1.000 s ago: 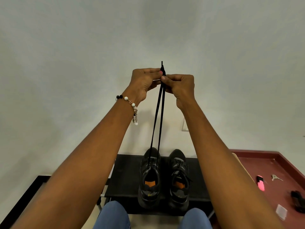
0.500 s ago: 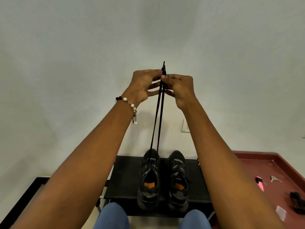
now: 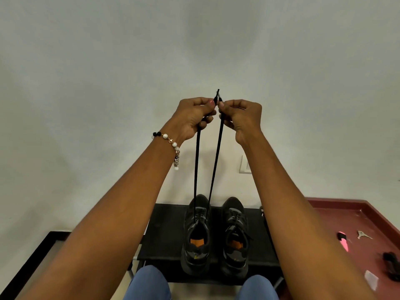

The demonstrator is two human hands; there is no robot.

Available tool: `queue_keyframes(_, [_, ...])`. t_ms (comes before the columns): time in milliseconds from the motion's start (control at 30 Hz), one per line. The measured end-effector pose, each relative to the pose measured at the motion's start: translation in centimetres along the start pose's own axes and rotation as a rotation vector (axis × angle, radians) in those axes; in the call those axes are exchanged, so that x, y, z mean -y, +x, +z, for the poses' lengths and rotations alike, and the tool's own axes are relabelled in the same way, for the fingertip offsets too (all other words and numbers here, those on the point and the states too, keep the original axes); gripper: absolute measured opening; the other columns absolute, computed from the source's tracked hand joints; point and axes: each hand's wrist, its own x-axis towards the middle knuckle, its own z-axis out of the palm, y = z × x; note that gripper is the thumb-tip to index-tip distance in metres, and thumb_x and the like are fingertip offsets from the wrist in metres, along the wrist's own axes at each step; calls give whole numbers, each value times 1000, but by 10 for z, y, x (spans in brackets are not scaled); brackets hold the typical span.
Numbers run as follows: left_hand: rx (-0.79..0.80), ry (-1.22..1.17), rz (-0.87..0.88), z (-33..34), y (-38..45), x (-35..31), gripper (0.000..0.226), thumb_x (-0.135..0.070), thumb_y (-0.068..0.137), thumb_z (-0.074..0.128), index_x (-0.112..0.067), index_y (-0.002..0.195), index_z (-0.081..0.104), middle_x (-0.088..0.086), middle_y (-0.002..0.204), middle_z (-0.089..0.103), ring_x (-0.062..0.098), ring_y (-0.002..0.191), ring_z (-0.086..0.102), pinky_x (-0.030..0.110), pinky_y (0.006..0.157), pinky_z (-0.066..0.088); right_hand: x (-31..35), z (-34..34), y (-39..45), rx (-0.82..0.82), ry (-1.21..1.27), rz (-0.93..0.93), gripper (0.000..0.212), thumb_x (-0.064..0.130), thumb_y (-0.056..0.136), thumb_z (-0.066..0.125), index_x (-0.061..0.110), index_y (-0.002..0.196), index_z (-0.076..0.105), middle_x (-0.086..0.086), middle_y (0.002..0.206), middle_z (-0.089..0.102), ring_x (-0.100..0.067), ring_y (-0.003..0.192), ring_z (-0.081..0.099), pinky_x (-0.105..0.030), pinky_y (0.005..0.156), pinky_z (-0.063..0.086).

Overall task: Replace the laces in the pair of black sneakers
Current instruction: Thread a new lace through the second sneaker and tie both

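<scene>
Two black sneakers with orange insoles stand side by side on a low black stand, toes toward the wall: the left sneaker and the right sneaker. A black lace rises in two taut strands from the left sneaker's eyelets. High above the shoes, my left hand pinches the left strand and my right hand pinches the right strand. Both lace tips stick up between my fingertips. The right sneaker appears laced.
A red-brown surface lies to the right with a pink marker, keys, a black object and a small clear packet. My knees in blue jeans are at the bottom. A plain wall with a socket plate is behind.
My hands have drawn slightly apart, so the two lace strands now spread wider at the top. Earlier they ran close together between touching fingertips.
</scene>
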Motion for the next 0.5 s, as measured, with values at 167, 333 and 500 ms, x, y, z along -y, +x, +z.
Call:
queue_keyframes(167, [37, 3, -120, -2, 1, -4, 8, -8, 95, 60, -5, 95, 67, 18, 92, 72, 14, 60, 67, 13, 39, 29, 3, -6, -3, 120, -32, 46, 15, 4, 79, 77, 14, 90, 73, -1, 86, 75, -12, 77, 70, -29, 74, 47])
queue_keyframes(333, [103, 7, -165, -3, -3, 1, 8, -8, 92, 63, -2, 92, 68, 17, 88, 73, 16, 64, 70, 12, 38, 29, 3, -4, -3, 116, 61, 272, 14, 9, 80, 75, 21, 85, 74, 8, 76, 72, -11, 83, 59, -31, 78, 40])
queue_keyframes(500, [12, 80, -20, 0, -1, 8, 7, -5, 89, 67, 0, 90, 71, 12, 83, 74, 13, 59, 67, 14, 40, 35, -5, -4, -2, 78, 145, 278, 10, 14, 86, 70, 16, 96, 73, -1, 85, 75, -18, 89, 67, -32, 76, 48])
